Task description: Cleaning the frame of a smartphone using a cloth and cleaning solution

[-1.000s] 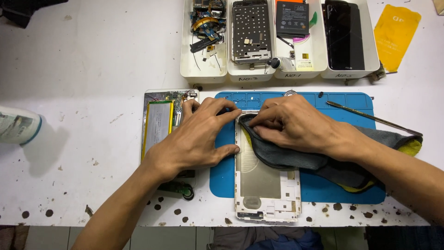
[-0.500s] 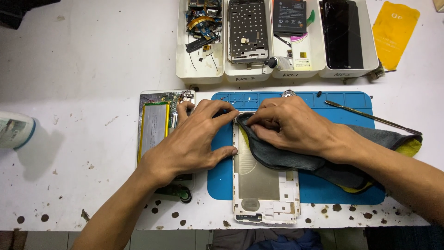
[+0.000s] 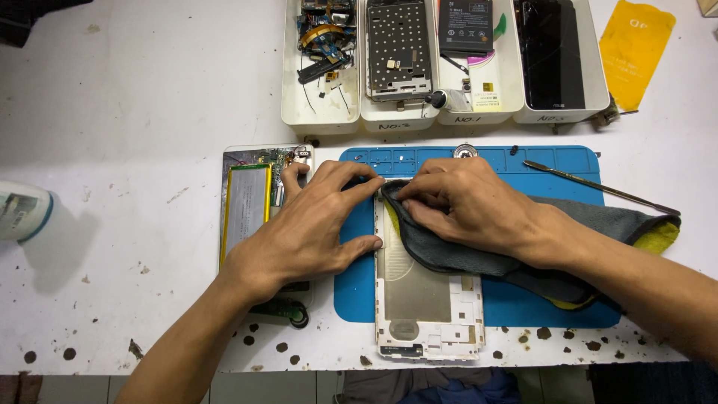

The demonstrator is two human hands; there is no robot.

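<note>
My right hand (image 3: 471, 206) presses a dark grey microfibre cloth (image 3: 523, 251) down onto the top end of a white phone back housing (image 3: 422, 299), fingertips bunched on the fold of cloth at the housing's upper left corner. My left hand (image 3: 310, 228) lies flat just beside that, clasping nothing, thumb against the housing's left edge and fingers bracing its top corner so it cannot slide. The housing lies lengthwise toward me on a blue silicone work mat (image 3: 553, 299), its near end hanging past the mat's edge onto the white table (image 3: 112, 112).

I judge the housing light, thin and easily flexed, with slick bare metal inside, so it is best held by its long edges rather than pushed on in the middle. The cloth is soft and limp, yellow on its underside, and trails off under my right wrist toward the mat's far right.

Under my left palm and wrist sits an opened tablet (image 3: 250, 213) with its silver battery exposed; that is what I would bump first. Beyond my right knuckles a slim metal pry tool (image 3: 598, 187) lies slantwise across the mat's corner. Further out, past both hands, a row of white parts trays (image 3: 441, 112) holds phone boards, a battery and a black screen, with a yellow film (image 3: 632, 49) beside them. Well off my left elbow stands a white bottle (image 3: 22, 213).
</note>
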